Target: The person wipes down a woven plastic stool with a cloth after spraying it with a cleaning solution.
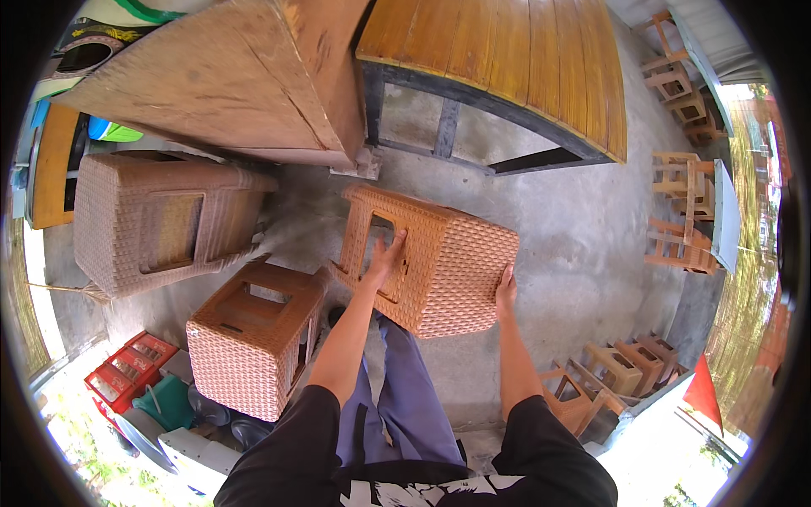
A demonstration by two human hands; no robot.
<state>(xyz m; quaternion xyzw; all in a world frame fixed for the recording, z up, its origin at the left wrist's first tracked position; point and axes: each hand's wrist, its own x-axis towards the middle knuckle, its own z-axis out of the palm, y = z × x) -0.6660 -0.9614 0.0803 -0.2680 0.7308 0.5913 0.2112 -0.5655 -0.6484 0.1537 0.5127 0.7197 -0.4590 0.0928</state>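
Between my two hands is a tan plastic stool (469, 272) with a woven-rattan pattern, tilted so its seat faces right and towards me. My left hand (385, 256) grips its side panel by the cut-out opening, some fingers hidden inside. Against the edge of the seat on the right lies my right hand (506, 288), fingers out of sight behind it. Just left of my legs stands another brown woven-pattern stool (241, 367). Farther left is a stack of duller, dusty-looking stools (101, 222), nested in one another.
A slatted wooden table (500, 51) on a dark frame stands ahead, beside a large wooden cabinet (222, 95). Red bottle crates (130, 371) and a teal container (166, 402) are at lower left. More stools (611, 367) and narrow tables (726, 215) line the right. Concrete floor (570, 241) lies between.
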